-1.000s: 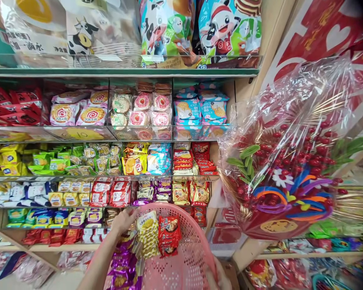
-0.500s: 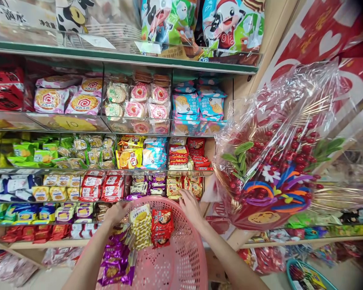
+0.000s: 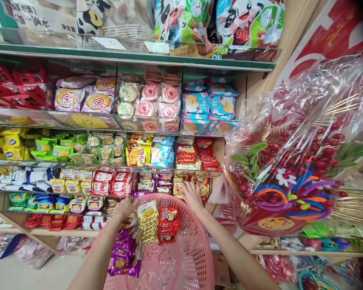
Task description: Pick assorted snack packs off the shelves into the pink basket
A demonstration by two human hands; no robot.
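A pink perforated plastic basket [image 3: 196, 249] is in front of me at the bottom centre. My left hand [image 3: 124, 210] is closed on its far left rim. Inside lie purple-wrapped snack packs [image 3: 125, 253], a stack of yellow-and-white packs [image 3: 148, 225] and red packs [image 3: 168, 223]. Over the basket's far right rim, my right hand [image 3: 192, 197] stretches its fingers onto gold-wrapped snack packs [image 3: 203, 189] on a low shelf. Its fingers are spread, and nothing shows in its grasp. Part of the gold packs is hidden behind it.
Shelves with clear front lips hold many wrapped snacks, among them blue biscuit packs [image 3: 196, 105] and red packs [image 3: 121, 183]. A cellophane-wrapped bouquet [image 3: 286, 173] juts out on the right. A teal basket [image 3: 302, 280] stands at the lower right.
The view has shifted slightly left, so shelves and basket appear further right. My right hand has moved a little onto the gold packs, fingers more spread. My left hand stays on the rim.
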